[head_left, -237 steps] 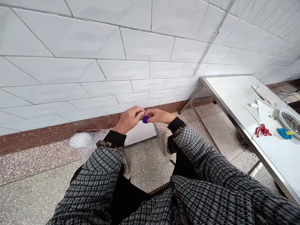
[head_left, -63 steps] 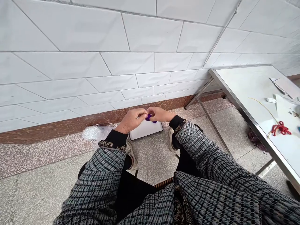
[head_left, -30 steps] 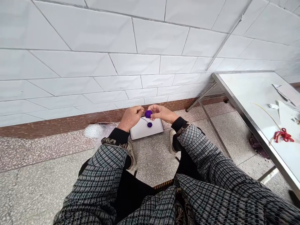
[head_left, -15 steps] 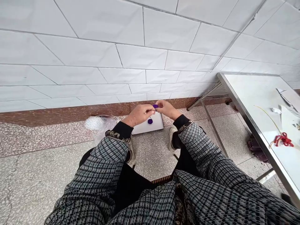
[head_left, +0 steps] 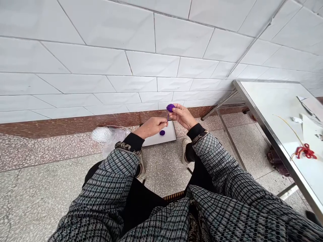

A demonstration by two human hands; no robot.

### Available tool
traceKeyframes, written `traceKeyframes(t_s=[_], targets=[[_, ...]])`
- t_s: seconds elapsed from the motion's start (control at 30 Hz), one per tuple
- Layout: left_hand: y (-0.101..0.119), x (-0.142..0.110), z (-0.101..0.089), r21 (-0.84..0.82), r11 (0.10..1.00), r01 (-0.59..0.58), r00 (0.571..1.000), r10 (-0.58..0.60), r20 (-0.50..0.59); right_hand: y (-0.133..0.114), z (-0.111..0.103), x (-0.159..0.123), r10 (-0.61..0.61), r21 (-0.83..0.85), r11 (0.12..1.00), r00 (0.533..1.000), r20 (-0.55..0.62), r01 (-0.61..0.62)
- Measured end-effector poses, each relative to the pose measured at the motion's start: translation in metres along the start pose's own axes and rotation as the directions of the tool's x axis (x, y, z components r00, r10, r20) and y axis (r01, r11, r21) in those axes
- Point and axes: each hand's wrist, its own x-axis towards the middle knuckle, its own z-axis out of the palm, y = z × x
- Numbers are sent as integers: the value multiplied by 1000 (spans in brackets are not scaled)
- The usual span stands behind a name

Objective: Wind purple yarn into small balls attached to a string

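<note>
My right hand (head_left: 183,116) is closed on a small purple yarn ball (head_left: 170,108), gripped between thumb and fingers. A short purple strand (head_left: 168,116) runs down from the ball to my left hand (head_left: 154,126), whose thumb and fingertips pinch it. Just below the hands, a second purple ball (head_left: 162,132) is seen against a shallow white box (head_left: 153,139) on the floor; whether it hangs or rests there I cannot tell. My left forearm and hand hide the box's left part.
Left of the box lies a bundle of white cord (head_left: 102,134) in clear plastic. A metal-edged table (head_left: 272,97) stands at right, bearing a red knotted cord (head_left: 305,151), paper and scraps. A tiled wall (head_left: 131,87) rises ahead. Dark purple material (head_left: 276,161) lies under the table.
My right hand has raised the yarn ball and turned it up, away from my left hand. The strand between them now shows. Earlier, both hands were close together around the ball.
</note>
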Motion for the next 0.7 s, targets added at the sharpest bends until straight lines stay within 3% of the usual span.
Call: traceKeyframes(t_s=[0.1,0.2,0.27,0.33,0.47,0.53,0.6,0.7], targets=[[5,0,4,-20,998,-64,994,65,82,8,-5,7,-80,-250,967,988,-130,45],[8,-2,0,-24,997,-71,997,70,-33,12,-7,9,-144,-563,826,974,-174,22],[10,-3,-5,-39,998,-50,987,44,-156,12,-6,7,-121,-690,724,987,-109,13],[10,-5,-11,-57,998,-10,968,-5,-250,10,-3,2,-20,-731,682,999,29,35],[7,-6,-19,-53,994,97,942,-109,-317,5,4,-9,221,-574,819,933,283,-20],[3,-6,-19,-43,990,137,934,-143,-328,2,7,-12,239,-425,902,908,344,-76],[-1,-4,-16,-37,984,172,936,-175,-307,-2,8,-12,182,-268,959,921,345,-90],[-3,-1,-10,-28,988,154,969,-156,-192,-5,6,-9,46,-49,998,979,199,-37]])
